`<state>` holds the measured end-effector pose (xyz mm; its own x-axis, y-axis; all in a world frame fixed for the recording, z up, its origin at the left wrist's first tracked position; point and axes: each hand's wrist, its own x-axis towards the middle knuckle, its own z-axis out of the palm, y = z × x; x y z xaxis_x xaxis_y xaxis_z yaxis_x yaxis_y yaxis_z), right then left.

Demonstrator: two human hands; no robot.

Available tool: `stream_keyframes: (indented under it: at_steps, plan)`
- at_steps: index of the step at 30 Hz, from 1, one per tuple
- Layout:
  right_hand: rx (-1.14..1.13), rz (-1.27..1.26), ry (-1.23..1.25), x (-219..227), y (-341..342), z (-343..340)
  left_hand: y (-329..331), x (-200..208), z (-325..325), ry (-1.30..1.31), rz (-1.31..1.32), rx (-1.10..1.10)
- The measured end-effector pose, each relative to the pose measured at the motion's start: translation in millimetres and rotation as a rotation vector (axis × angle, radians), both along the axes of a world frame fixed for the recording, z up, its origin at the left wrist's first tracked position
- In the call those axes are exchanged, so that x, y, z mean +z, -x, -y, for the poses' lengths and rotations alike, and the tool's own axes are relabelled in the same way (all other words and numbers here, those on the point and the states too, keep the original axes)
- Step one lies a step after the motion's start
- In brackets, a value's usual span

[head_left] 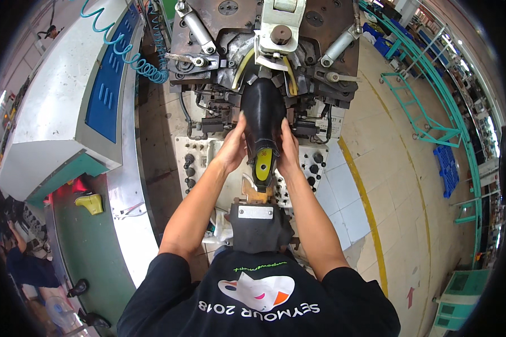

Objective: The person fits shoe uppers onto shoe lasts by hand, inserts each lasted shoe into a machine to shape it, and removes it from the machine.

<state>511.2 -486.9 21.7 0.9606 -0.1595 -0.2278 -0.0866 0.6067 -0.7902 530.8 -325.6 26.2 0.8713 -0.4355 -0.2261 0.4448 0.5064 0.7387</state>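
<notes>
A black shoe upper (262, 109) is pulled over a yellow shoe last (262, 173), whose top shows at the heel opening nearest me. The toe points away and sits at the jaws of a lasting machine (230, 39), under its white clamp head (281, 35). My left hand (234, 147) grips the upper's left side, thumb laid along it. On the opposite side my right hand (287, 147) is closed round the shoe. The fingers of both hands are partly hidden beneath it. Below the heel is a tan-orange rest (257, 194) above a dark machine block (258, 227).
Control panels with black knobs (315, 168) flank the shoe. At left stand a white machine housing (56, 84) and a green-topped bench (87, 236) with a yellow last (90, 204). A coiled teal hose (146, 70) hangs there. Rightward are green racks (416, 106) and a blue pallet (446, 171).
</notes>
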Motion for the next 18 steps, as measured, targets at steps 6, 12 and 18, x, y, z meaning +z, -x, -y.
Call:
stream_keyframes:
  at_steps: [6, 12, 18]
  plan:
    - [-0.035, -0.020, 0.086, 8, -9, -17, 1, 26, 33, -0.196, -0.048, 0.207]
    - [-0.073, 0.016, 0.153, 6, -8, -18, 6, 33, 37, -0.244, 0.027, 0.290]
    - [-0.119, 0.018, 0.307, 15, -9, -15, 4, 37, 38, -0.319, 0.134, 0.404]
